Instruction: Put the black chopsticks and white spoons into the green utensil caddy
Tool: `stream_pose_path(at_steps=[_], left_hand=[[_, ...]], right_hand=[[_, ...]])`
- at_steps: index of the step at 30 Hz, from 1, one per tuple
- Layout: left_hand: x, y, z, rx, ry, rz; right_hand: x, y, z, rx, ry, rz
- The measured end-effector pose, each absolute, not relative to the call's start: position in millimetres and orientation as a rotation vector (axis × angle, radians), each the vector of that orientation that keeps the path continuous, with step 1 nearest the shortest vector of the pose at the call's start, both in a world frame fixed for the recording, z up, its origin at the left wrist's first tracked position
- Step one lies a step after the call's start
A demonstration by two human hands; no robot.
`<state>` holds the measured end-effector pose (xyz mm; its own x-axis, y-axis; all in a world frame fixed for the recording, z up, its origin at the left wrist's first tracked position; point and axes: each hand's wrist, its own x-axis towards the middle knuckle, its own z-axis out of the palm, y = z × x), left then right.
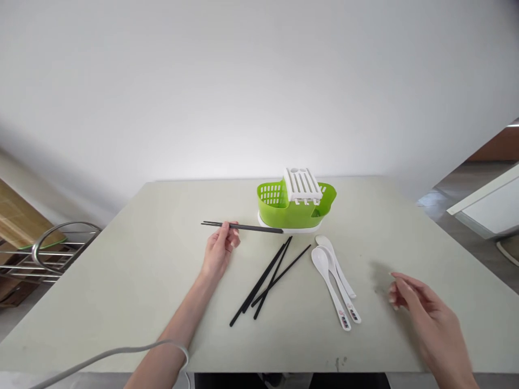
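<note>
My left hand (221, 243) is closed around a pair of black chopsticks (257, 228), held level above the table with their thick ends near the utensil holder. The holder (290, 215) is a green perforated basket with a white slotted top and a white base. Several more black chopsticks (267, 278) lie loosely crossed on the table, right of my left forearm. Beside them rest white spoons (333, 270), partly overlapping, handles toward me. Off to the right of the spoons, my right hand (425, 310) hovers with fingers curled and holds nothing that I can see.
The pale table (133, 270) backs onto a white wall (259, 92). A grey cable (133, 350) crosses over my left forearm. At the far left stands a metal rack (60, 254) with a wooden board. A white piece of furniture (490, 200) stands beyond the right edge.
</note>
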<state>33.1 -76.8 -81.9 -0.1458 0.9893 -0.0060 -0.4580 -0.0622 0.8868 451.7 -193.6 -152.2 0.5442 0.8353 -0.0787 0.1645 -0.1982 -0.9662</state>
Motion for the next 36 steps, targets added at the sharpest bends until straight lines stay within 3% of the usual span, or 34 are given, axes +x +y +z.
stream_pose_path(at_steps=[9, 16, 23, 36], left_hand=[[8, -18, -18, 1.014, 1.124, 1.698], [37, 29, 34, 1.608, 1.551, 1.284], [74, 56, 35, 2.083, 1.761, 0.694], [82, 77, 17, 2.308, 1.863, 0.616]], right_hand=[[455, -197, -159, -1.798, -0.989, 0.828], [455, -194, -159, -1.826, -1.011, 0.832], [452, -194, -153, -1.795, -1.073, 0.796], [451, -191, -148, -1.757, -1.078, 0.803]])
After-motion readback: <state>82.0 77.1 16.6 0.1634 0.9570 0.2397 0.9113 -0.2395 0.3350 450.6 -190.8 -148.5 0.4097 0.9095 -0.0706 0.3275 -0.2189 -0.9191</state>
